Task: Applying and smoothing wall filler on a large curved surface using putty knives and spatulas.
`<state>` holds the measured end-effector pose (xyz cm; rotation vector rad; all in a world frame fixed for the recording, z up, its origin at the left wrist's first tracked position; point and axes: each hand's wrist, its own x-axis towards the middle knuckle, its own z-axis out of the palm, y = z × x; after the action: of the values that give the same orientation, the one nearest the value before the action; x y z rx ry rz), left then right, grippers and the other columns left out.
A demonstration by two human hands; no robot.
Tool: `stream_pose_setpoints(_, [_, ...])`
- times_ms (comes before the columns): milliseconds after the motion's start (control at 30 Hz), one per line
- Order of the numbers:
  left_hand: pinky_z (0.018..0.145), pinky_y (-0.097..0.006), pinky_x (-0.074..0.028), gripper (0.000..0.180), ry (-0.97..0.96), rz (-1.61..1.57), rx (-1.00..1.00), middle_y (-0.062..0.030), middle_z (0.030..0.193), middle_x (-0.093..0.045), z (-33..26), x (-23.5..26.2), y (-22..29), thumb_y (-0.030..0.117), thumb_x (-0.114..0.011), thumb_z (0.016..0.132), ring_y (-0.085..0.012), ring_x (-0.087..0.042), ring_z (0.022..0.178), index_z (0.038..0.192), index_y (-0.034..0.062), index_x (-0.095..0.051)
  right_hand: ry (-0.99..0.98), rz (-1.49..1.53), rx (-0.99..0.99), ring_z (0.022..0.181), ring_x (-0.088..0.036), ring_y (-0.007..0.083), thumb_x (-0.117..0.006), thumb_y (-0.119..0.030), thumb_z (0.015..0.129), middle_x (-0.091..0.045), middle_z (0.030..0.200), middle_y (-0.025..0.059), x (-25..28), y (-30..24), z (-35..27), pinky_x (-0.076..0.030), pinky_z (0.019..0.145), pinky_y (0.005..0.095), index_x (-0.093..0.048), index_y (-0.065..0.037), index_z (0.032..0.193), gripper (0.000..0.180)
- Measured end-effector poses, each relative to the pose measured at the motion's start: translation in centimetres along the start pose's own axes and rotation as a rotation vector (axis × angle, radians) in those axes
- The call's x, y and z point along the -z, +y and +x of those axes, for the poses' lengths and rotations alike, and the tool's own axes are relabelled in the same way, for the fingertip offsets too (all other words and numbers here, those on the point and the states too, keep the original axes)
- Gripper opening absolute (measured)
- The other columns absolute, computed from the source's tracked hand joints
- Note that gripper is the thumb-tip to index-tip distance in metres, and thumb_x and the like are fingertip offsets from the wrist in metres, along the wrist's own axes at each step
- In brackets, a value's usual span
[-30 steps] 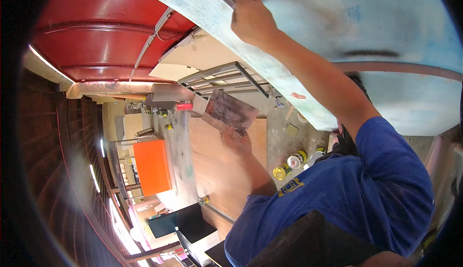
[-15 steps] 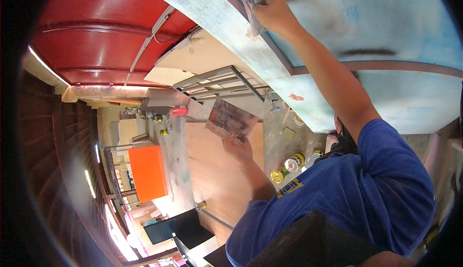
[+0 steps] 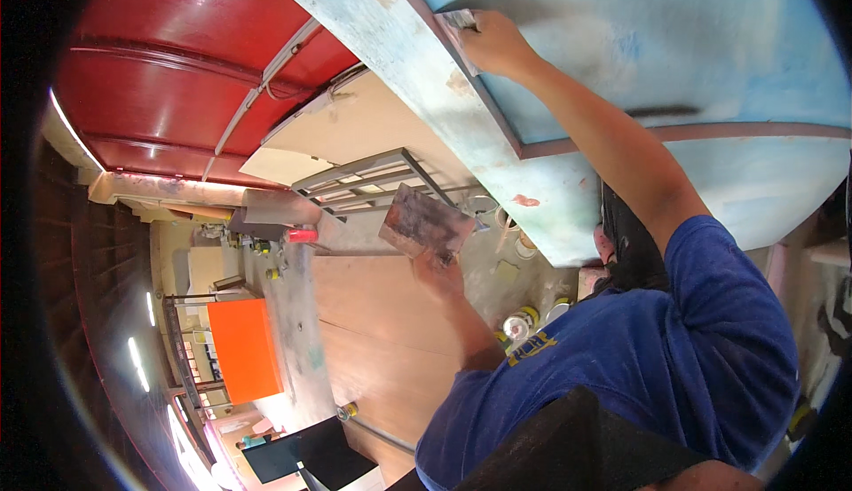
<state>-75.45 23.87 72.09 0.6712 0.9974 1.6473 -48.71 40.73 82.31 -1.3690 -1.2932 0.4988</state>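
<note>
My right hand reaches up to a light blue panel, with its fingers closed on a flat putty spreader. The spreader lies against a brown strip that borders the recessed blue area. Lower and to the left, my left hand holds a rectangular board by one edge. Its surface is smeared with dark and reddish-grey stains. Patches of tan and red filler mark the pale blue frame beside the strip.
A grey metal rack leans by beige sheets. A large brown board lies below my left arm, with paint cans near my body. An orange panel stands at the left, and a red wall or panel rises at upper left.
My right hand and the spreader have shifted slightly down and left in the picture, still at the brown strip. The view has tilted a little; my left hand keeps holding the board.
</note>
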Motion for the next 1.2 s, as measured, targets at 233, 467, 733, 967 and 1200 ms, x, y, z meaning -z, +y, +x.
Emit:
stream_pose_setpoints(233, [0.076,-0.033,-0.044,0.043,0.049,0.019,-0.004,-0.0103,0.106,-0.049,-0.3,0.9,0.0,0.01,-0.045,0.067,-0.0224,-0.048,0.097,0.11,0.0042,-0.045,0.106,0.071,0.006,0.077,-0.055,0.0394,-0.04,-0.014,0.073,-0.056,0.078,0.0273,-0.7,0.7,-0.1,-0.042,0.073,0.044,-0.056,0.005,0.083,0.027])
stream_pose_setpoints(467, [0.073,-0.032,-0.045,0.045,0.057,-0.075,0.018,-0.01,0.104,-0.05,-0.3,1.1,0.1,0.008,-0.047,0.065,-0.0216,-0.05,0.094,0.11,0.0043,-0.044,0.072,0.12,-0.011,0.072,-0.055,0.0379,-0.043,-0.017,0.074,-0.057,0.075,0.0255,-0.3,-1.7,1.6,-0.042,0.068,0.0417,-0.056,0.005,0.08,0.027])
stream_pose_setpoints(733, [0.067,-0.029,-0.044,0.042,0.043,-0.067,0.064,-0.0083,0.098,-0.053,0.2,1.4,-1.0,0.008,-0.048,0.066,-0.0201,-0.052,0.088,0.108,0.0045,-0.045,0.129,0.079,0.084,0.073,-0.057,0.0387,-0.047,-0.019,0.072,-0.056,0.074,0.0283,0.6,-6.0,4.1,-0.044,0.07,0.0419,-0.058,0.008,0.075,0.029])
stream_pose_setpoints(967, [0.067,-0.029,-0.042,0.039,0.087,-0.064,0.078,-0.0069,0.098,-0.052,0.2,1.4,-1.1,0.008,-0.047,0.067,-0.0191,-0.05,0.089,0.106,0.0059,-0.046,0.235,0.161,0.247,0.076,-0.056,0.0387,-0.045,-0.008,0.075,-0.057,0.086,0.0241,2.3,-6.4,6.2,-0.044,0.069,0.041,-0.056,-0.005,0.103,0.03])
stream_pose_setpoints(1200, [0.069,-0.031,-0.042,0.039,0.125,-0.004,0.083,-0.0066,0.101,-0.05,-0.2,0.8,-0.2,0.009,-0.047,0.069,-0.0191,-0.048,0.091,0.107,0.0062,-0.045,0.339,-0.133,0.398,0.068,-0.058,0.0323,-0.049,-0.013,0.068,-0.058,0.075,0.0234,-1.3,-7.3,4.7,-0.045,0.068,0.0411,-0.057,0.004,0.079,0.022])
